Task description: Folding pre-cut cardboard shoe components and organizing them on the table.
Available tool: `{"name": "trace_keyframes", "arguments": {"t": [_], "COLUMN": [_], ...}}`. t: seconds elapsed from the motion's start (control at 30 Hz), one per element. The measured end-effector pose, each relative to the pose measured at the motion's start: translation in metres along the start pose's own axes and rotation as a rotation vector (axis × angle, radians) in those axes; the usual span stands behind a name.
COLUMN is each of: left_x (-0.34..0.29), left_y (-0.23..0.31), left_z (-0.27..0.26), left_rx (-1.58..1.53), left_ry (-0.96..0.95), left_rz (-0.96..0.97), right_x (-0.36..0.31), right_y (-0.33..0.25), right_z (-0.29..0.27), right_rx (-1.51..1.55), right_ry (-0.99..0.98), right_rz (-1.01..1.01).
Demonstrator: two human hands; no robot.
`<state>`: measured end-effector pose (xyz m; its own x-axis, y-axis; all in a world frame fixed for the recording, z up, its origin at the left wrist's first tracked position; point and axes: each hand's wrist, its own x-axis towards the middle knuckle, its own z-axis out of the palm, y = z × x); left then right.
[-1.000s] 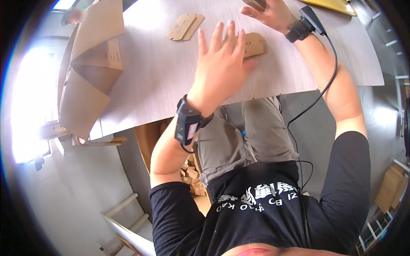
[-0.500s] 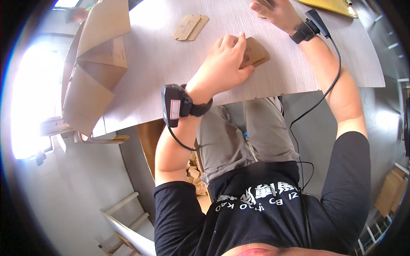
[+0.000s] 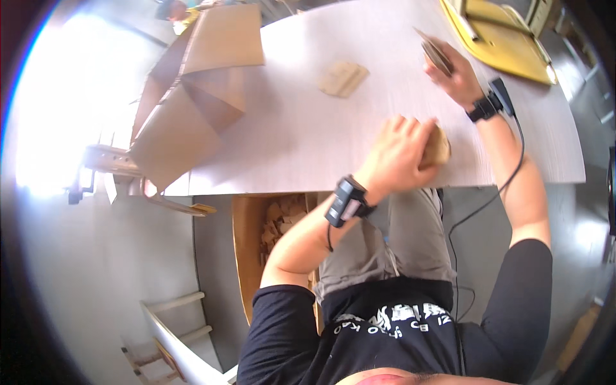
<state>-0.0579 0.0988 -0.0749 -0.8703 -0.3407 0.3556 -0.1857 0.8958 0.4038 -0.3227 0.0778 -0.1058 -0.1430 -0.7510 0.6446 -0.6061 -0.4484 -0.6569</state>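
My left hand (image 3: 399, 153) is closed around brown cardboard tags (image 3: 438, 146), just above the near part of the table. Its fingers are slightly smeared by motion, and how many tags it holds cannot be made out. Farther right, my right hand (image 3: 459, 78) grips a small stack of cardboard tags (image 3: 437, 59), seen edge-on, with one tag sticking out at the far end. Two overlapping cardboard tags (image 3: 344, 78) lie flat on the table, beyond and left of my left hand.
An open cardboard box (image 3: 224, 37) with spread flaps stands at the table's left. A yellow seat with metal legs (image 3: 500, 32) lies at the far right of the pale table (image 3: 289, 154). Under the near edge, a carton (image 3: 247, 256) holds cardboard scraps (image 3: 282, 218).
The view has shifted, so the table sits lower in it. My left hand has closed around the tags it was resting over. The right hand's stack shows more fully now.
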Motion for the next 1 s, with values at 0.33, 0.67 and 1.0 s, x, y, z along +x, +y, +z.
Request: {"name": "trace_keyframes", "arguments": {"t": [0.33,0.67,1.0], "left_x": [-0.014,-0.018,-0.012], "left_y": [0.020,0.028,0.018], "left_z": [0.009,0.007,0.006], "left_rx": [0.105,-0.005,-0.222], "left_ry": [0.038,-0.144,-0.176], "left_rz": [0.226,0.265,0.278], "right_x": [-0.005,-0.003,-0.003], "right_y": [-0.004,-0.006,-0.009], "right_z": [-0.002,-0.005,-0.006], "right_rx": [0.024,0.004,-0.034], "right_ry": [-0.005,-0.035,-0.029], "right_rz": [0.088,0.101,0.064]}}
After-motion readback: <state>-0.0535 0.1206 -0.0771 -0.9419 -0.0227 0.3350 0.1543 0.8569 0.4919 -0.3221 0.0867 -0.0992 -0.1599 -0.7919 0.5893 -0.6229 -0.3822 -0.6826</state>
